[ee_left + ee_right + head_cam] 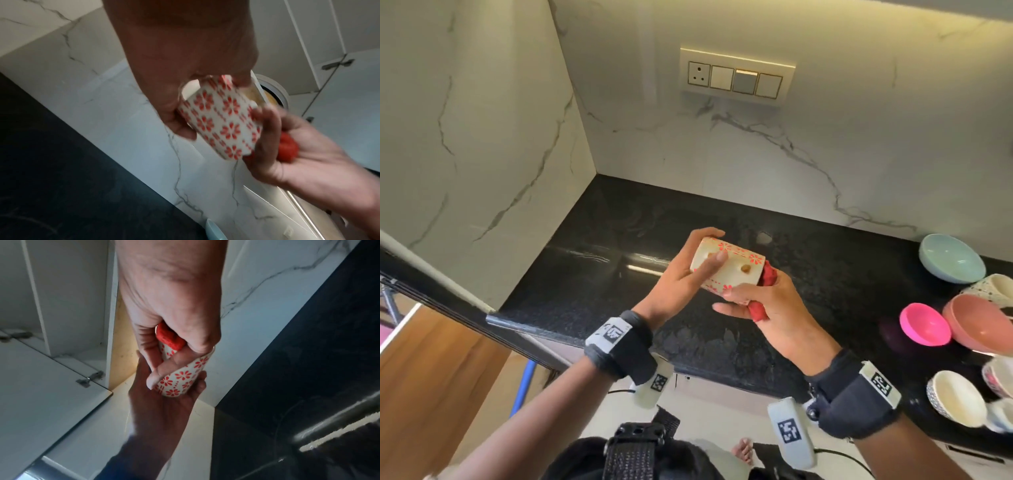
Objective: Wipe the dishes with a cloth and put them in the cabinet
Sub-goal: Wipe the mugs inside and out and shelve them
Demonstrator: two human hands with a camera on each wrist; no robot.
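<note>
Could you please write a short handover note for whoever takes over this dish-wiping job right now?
Left hand: holds the flowered cup on its side above the black counter, with a grip around its base end.
Right hand: pinches the red cloth, pushed into the cup's mouth.
Other dishes wait on the counter at the right: a blue bowl, a bright pink bowl, a dusty pink bowl and a white bowl, among others.
Done: this cup is mid-wipe; nothing shows as stored.
Left: finish the cup, put it in the cabinet, then wipe and store the rest.
</note>
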